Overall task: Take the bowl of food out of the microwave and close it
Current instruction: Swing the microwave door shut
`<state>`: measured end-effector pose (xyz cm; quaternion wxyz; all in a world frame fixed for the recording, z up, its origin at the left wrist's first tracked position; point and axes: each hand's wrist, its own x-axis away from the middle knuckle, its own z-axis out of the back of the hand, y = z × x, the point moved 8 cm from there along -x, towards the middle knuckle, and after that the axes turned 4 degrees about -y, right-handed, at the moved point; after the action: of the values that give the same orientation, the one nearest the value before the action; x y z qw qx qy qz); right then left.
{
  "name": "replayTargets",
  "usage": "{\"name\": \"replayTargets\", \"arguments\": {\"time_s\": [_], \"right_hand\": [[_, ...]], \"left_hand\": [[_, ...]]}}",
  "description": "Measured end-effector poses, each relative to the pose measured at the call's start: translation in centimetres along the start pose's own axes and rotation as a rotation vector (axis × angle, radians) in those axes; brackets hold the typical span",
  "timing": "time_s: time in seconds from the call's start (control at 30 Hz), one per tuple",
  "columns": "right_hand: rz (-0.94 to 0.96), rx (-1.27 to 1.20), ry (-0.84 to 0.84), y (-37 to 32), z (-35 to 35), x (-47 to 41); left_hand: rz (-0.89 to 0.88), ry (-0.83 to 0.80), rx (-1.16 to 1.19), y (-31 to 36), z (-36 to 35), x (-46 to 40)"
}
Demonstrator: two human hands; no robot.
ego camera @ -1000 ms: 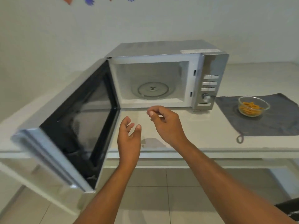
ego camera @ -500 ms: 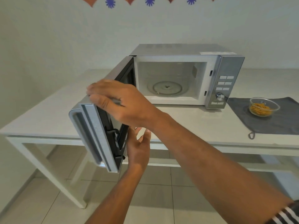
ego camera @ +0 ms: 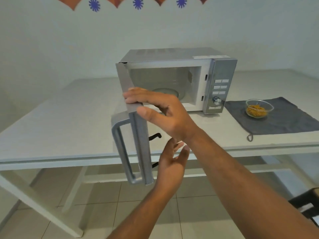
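While the right hand [ego camera: 160, 111] grips the door [ego camera: 136, 135] top edge, the left hand [ego camera: 172, 163] hangs open below.

Plain pale wall [ego camera: 51, 42], slightly greenish white, fills the back and left. Along its top edge runs a paper garland: orange-red pointed pennants [ego camera: 73, 1] alternating with blue flower cutouts [ego camera: 94, 5]. A white table [ego camera: 60, 118] stands against the wall, long flat top, thick front edge, angled white legs [ego camera: 39, 211] and a lower crossbar [ego camera: 120, 177]. A dark grey cloth [ego camera: 284, 118] lies flat on the right part of the tabletop, a small loop hanging at its front corner. Floor is light beige tile [ego camera: 103, 221] with thin dark grout lines. A dark piece of furniture [ego camera: 307, 202] shows at the lower right edge, unclear what. Light soft and even, no hard shadows.
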<state>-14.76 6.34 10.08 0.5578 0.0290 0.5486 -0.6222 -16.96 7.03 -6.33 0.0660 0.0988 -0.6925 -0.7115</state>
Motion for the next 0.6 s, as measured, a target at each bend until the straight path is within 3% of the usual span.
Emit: {"name": "replayTargets", "arguments": {"time_s": [0.17, 0.37, 0.6], "right_hand": [[-0.026, -0.083, 0.162, 1.7, 5.6, 2.9], [-0.15, -0.19, 0.418, 5.3, 12.2, 5.5], [-0.275, -0.222, 0.621, 8.6, 17.0, 6.8]], "left_hand": [[0.002, -0.06, 0.107, -0.5, -3.1, -0.4], [-0.115, -0.093, 0.042, 1.0, -5.1, -1.0], [-0.226, 0.046, 0.066, 3.1, -5.1, -3.5]]}}
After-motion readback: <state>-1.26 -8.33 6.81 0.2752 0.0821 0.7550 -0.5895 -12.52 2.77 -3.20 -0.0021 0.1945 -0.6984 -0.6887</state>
